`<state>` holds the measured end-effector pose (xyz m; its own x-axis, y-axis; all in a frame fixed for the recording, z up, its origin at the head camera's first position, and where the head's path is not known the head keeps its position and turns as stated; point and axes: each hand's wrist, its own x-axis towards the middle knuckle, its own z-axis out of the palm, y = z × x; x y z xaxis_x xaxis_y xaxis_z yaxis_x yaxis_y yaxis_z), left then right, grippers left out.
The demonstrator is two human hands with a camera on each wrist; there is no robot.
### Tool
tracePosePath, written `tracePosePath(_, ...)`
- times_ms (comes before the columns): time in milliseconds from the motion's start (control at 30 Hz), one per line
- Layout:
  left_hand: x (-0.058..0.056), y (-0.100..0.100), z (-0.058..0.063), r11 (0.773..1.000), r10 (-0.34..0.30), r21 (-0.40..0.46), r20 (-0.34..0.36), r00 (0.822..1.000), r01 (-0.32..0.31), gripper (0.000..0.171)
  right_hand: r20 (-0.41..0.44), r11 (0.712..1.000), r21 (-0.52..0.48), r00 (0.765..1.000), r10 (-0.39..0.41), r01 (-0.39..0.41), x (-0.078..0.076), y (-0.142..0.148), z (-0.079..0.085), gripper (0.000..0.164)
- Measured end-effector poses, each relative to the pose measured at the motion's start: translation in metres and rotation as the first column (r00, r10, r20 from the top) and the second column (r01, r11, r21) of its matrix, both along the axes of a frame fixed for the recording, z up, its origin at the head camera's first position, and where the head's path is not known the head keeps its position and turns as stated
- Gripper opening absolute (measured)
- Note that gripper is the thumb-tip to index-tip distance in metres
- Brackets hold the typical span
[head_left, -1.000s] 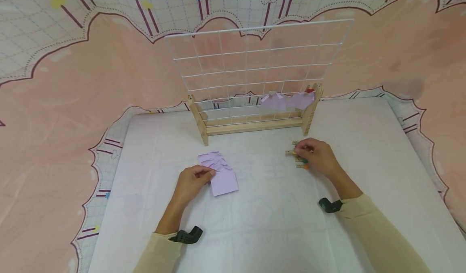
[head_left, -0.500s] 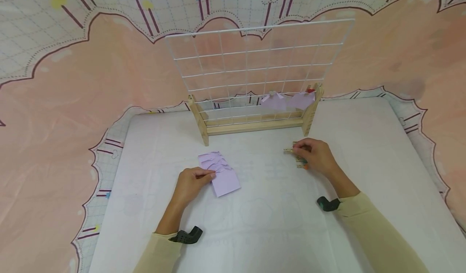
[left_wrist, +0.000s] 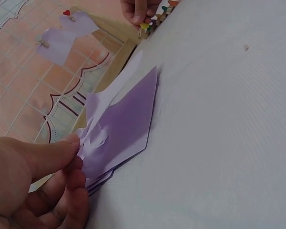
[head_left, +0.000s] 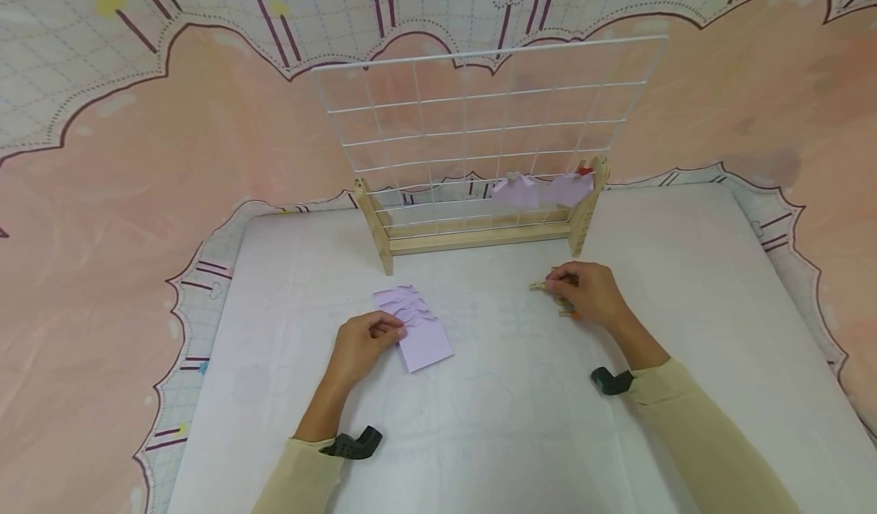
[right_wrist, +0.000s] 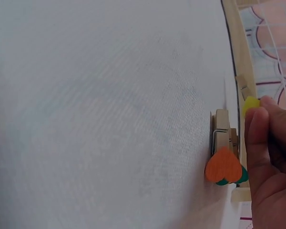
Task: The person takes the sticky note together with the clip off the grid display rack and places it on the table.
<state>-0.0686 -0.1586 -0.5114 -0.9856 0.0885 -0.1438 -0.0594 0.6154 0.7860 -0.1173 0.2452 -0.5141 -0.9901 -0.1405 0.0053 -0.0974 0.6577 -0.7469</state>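
Note:
My left hand (head_left: pixel 365 339) pinches the edge of a purple paper piece in a small pile of purple papers (head_left: pixel 426 345) on the table. In the left wrist view, the thumb lies over the crumpled edge and the upper sheet (left_wrist: pixel 117 86) stands lifted off those below. My right hand (head_left: pixel 591 293) holds a small wooden clothespin (right_wrist: pixel 243 88) with a yellow end piece between thumb and fingertip. Just beside it, several more clothespins lie in a row, one bearing an orange heart (right_wrist: pixel 223 165) and one a green piece (right_wrist: pixel 242 175); the hand partly hides them in the head view.
A white wire grid rack on a wooden base (head_left: pixel 479 238) stands behind both hands. Two purple papers, one at the middle (head_left: pixel 515 193) and one at the right (head_left: pixel 569 190), hang from it by clothespins, one with a red heart (head_left: pixel 584 170). White cloth (head_left: pixel 493 423) covers the table.
My right hand has shifted slightly left with the clothespin, away from where it was over the row. The left hand stays nearly still; the lower part of the purple papers has swung slightly right.

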Motion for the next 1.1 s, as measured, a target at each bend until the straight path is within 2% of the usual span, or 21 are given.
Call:
tracePosePath(367, -0.0017, -0.0013, -0.0048, 1.000, -0.015, 0.003, -0.001, 1.000, 0.015, 0.008, 0.006, 0.999, 0.037, 1.000, -0.026, 0.026, -0.0011, -0.0052, 0.0016, 0.013)
tracePosePath(733, -0.0019, -0.0009, -0.0071, 1.000, 0.012, -0.024, -0.002, 1.000, -0.012, 0.009, 0.018, 0.997, 0.060, 0.999, -0.042, 0.040, -0.0014, -0.0068, 0.0024, 0.013)
tracePosePath(1100, 0.0001, -0.0004, -0.0078, 1.000, 0.011, -0.016, -0.008, 1.000, -0.011, 0.009, 0.033, 0.996, 0.081, 0.998, -0.048, 0.046, 0.0000, -0.0062, 0.0048, 0.014)
